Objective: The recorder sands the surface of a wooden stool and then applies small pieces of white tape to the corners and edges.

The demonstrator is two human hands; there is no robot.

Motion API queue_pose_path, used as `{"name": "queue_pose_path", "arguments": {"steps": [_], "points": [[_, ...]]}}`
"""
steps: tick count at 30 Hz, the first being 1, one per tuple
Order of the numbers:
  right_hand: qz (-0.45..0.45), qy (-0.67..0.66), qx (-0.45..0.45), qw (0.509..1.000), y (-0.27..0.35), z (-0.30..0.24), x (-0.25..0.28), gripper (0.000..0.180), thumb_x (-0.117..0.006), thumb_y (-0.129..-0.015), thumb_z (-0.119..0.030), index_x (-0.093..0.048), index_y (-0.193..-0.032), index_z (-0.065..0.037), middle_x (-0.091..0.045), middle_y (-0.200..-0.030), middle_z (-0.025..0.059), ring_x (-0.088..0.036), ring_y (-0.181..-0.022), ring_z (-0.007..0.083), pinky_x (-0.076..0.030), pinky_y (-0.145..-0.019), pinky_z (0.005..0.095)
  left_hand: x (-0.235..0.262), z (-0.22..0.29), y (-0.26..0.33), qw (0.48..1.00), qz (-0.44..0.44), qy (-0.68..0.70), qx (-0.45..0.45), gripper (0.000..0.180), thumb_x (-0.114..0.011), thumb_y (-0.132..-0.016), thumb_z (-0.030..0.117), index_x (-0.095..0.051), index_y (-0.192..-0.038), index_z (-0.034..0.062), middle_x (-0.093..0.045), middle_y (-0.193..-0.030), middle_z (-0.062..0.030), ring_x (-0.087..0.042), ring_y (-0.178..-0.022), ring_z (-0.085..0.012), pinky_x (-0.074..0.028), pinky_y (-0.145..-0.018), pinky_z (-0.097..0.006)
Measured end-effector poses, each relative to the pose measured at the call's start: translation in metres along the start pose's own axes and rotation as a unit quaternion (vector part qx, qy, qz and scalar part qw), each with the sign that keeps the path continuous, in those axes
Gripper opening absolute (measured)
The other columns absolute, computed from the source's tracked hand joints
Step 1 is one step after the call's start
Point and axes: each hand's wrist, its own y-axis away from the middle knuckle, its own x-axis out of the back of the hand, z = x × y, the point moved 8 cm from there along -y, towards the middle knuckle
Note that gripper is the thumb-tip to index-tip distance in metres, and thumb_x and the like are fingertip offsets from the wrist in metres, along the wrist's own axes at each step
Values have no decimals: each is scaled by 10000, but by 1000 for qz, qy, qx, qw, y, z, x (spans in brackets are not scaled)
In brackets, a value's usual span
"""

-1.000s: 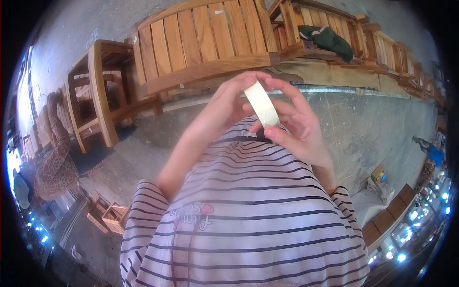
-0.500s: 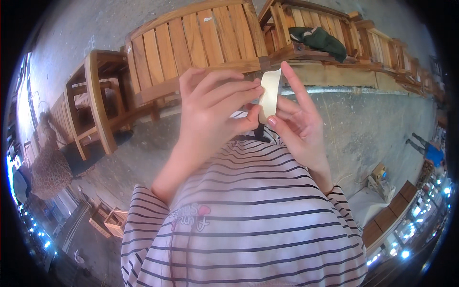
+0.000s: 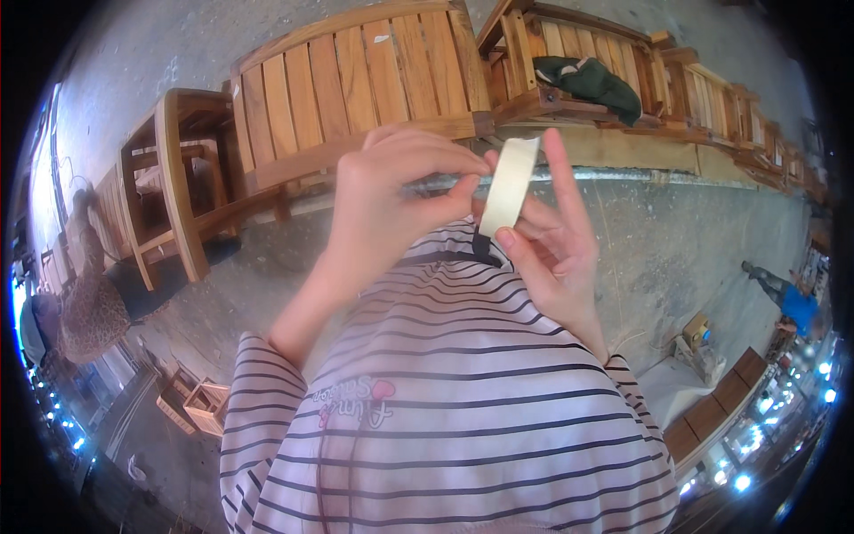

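Note:
A roll of cream-coloured tape [image 3: 511, 189] stands on edge in front of my chest. My right hand [image 3: 562, 249] holds it from the right, with the thumb at its lower edge and the index finger stretched up past its top. At the roll's left side is my left hand [image 3: 382, 191], thumb and fingertips drawn together in a pinch. Whatever lies between those fingertips is too small or hidden to make out. Beyond both hands lies a slatted wooden bench [image 3: 356, 80].
More wooden furniture [image 3: 658, 80] runs off to the far right, with a dark green cloth [image 3: 592, 84] draped on it. A wooden frame [image 3: 182, 187] stands at the left. Other people appear at the left edge and right edge, one in a blue top [image 3: 801, 305].
The tape roll and my right hand have shifted slightly right, and the roll leans more. My left fingers have drawn closer together in their pinch.

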Motion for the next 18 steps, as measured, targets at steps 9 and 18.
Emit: {"name": "queue_pose_path", "arguments": {"steps": [9,18], "points": [[14,104,97,990,0,-4,12,829,-526,-901,92,-23,-1542,-59,-579,-1304,219,-559,-1225,254,-432,-1035,334,1,19,7,994,67,-81,16,224,-800,-606,66,-749,-824,76,-709,-862,-9,-631,-819,-172,-436,-795,-287],[-17,364,112,924,4,-20,9,803,-542,-841,106,-149,-1529,-19,-674,-1160,163,-647,-1081,248,-470,-937,289,-14,14,1,998,13,-65,-7,200,-753,-554,42,-686,-742,47,-665,-809,-28,-621,-804,-196,-440,-768,-304]]}}
